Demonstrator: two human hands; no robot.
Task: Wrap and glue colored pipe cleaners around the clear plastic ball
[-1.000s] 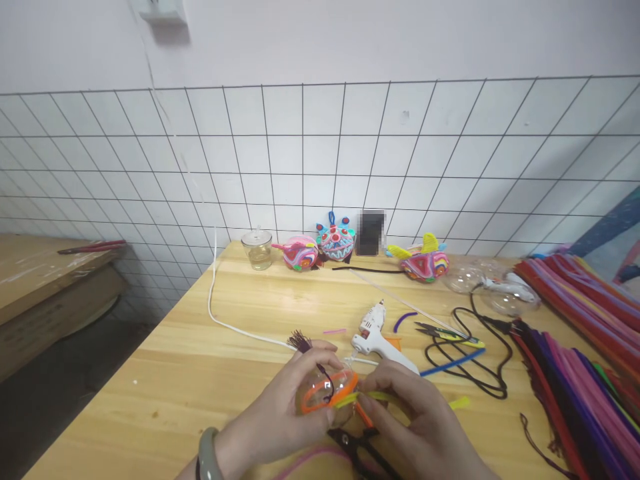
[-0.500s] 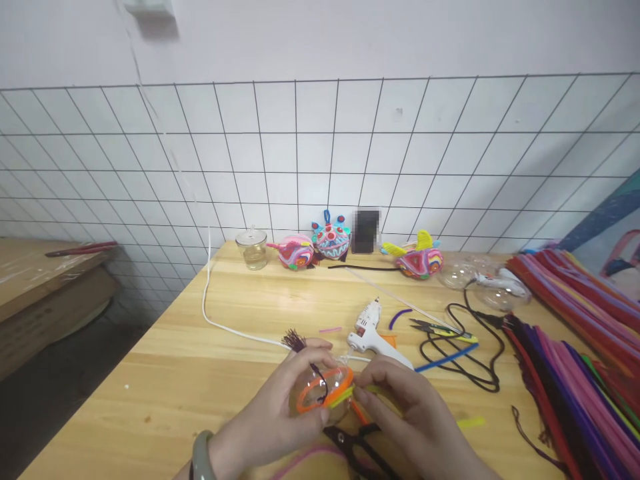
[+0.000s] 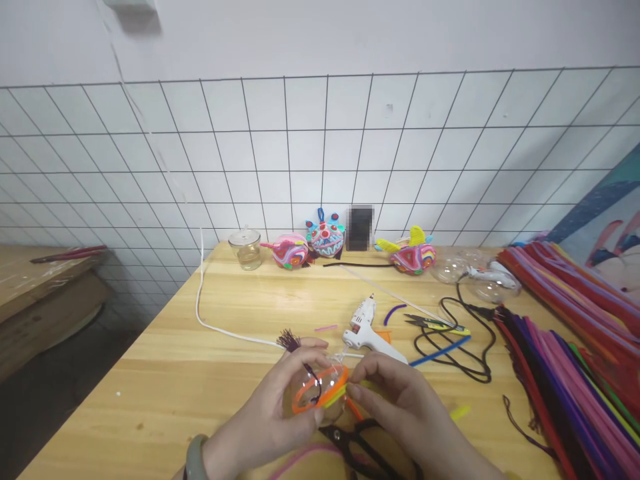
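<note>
Orange loop (image 3: 331,392), long axis rising rightward

The only view comes from a camera worn on the head, looking forward and down over the wooden table (image 3: 145,380), which spreads across the lower half of the frame. The tiled wall (image 3: 260,147) behind it fills most of the upper half, its upright grid lines drawing together downward. Nearest the lens, the left hand (image 3: 273,403) and right hand (image 3: 407,403) reach in from the bottom edge to lower centre. The wide view also catches a second table (image 3: 40,280) at the left edge.
</note>
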